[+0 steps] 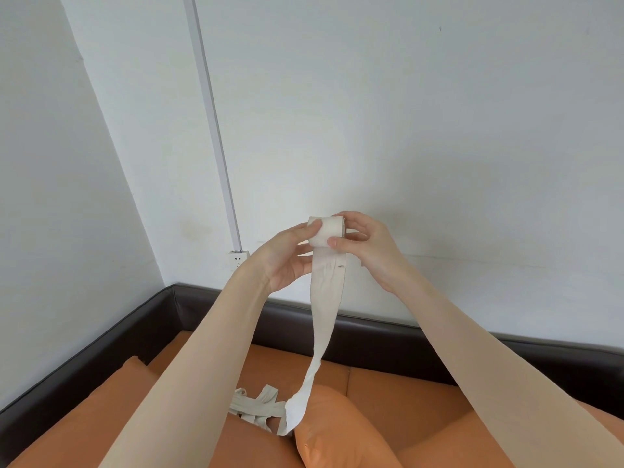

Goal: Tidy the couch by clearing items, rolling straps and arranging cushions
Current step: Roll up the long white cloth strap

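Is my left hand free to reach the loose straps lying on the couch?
Probably not yet: the left hand and right hand both grip the strap roll, high above the loose straps.

Below my hands the orange couch (388,383) carries a loose tangle of cream strap (256,405) and an orange cushion (337,430) just beside it

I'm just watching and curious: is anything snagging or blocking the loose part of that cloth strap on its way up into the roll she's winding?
Nothing visible. Both the left hand and right hand grip the roll; the strap's tail hangs free to a loose pile beside an orange cushion.
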